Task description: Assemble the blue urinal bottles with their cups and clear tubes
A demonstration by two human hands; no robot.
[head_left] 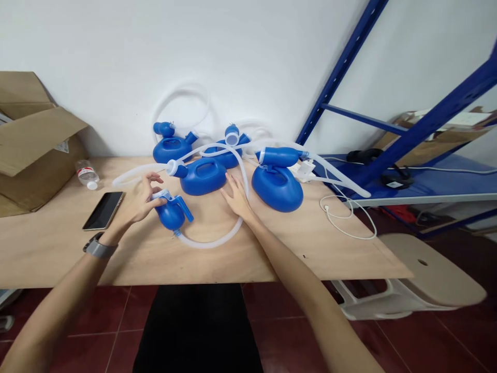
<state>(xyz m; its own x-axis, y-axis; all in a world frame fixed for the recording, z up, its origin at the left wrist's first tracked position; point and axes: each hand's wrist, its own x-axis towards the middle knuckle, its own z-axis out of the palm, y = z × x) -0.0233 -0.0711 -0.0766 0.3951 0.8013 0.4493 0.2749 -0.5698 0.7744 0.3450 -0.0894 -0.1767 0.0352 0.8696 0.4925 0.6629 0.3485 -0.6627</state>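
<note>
My left hand (pixel 140 199) pinches the top of a small blue funnel-shaped cup (pixel 172 213) that lies on the wooden table (pixel 272 248). A clear flexible tube (pixel 212 241) runs from the cup's bottom in a loop across the table. My right hand (pixel 237 197) rests flat on the table with fingers stretched out, touching that tube, just in front of a blue bottle (pixel 202 176). Three more blue bottles stand behind: one at the back left (pixel 169 147), one at the back middle (pixel 229 153), one at the right (pixel 277 186).
A black phone (pixel 103 210) and a small plastic water bottle (pixel 87 174) lie at the left. An open cardboard box (pixel 34 140) sits at the far left. White cable (pixel 347 215) lies at the right, by blue metal shelving (pixel 388 155). A beige stool (pixel 423 274) stands beyond the table's right edge.
</note>
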